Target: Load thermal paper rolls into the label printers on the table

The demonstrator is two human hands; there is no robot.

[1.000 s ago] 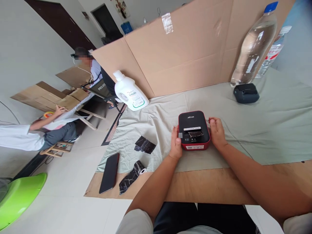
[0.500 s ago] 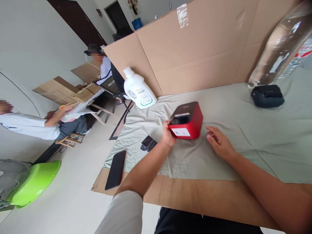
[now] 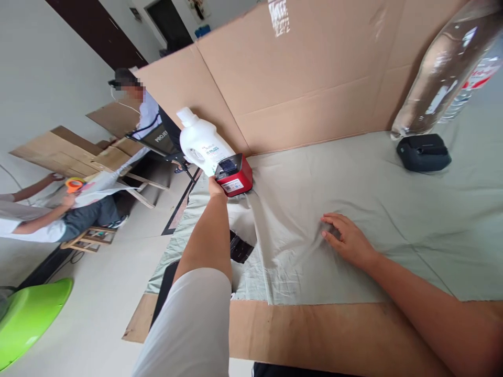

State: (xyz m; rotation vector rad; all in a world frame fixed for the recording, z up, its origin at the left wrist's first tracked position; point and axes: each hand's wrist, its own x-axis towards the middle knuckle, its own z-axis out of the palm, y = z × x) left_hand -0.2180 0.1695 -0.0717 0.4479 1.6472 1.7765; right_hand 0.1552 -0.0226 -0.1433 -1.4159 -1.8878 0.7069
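Note:
My left hand is stretched out to the far left of the table, closed on the left side of a red and black box-shaped device with a white label on its front. Directly behind the device, partly covered by it, stands a white detergent bottle. My right hand rests on the grey-green cloth, fingers loosely bent and apart, holding nothing. Beside my left forearm lies a small pile of flat black pieces, partly hidden. My left sleeve covers most of a dark phone.
A cardboard panel walls off the table's back. At the right sit a dark blue rounded device, a large wrapped clear bottle and a smaller water bottle. Two people sit at the left, one holding orange tape. A green basin is on the floor.
My left hand has carried the red and black device left and back, up to the detergent bottle. The cloth has bunched near the black pieces. My right hand has lowered onto the cloth.

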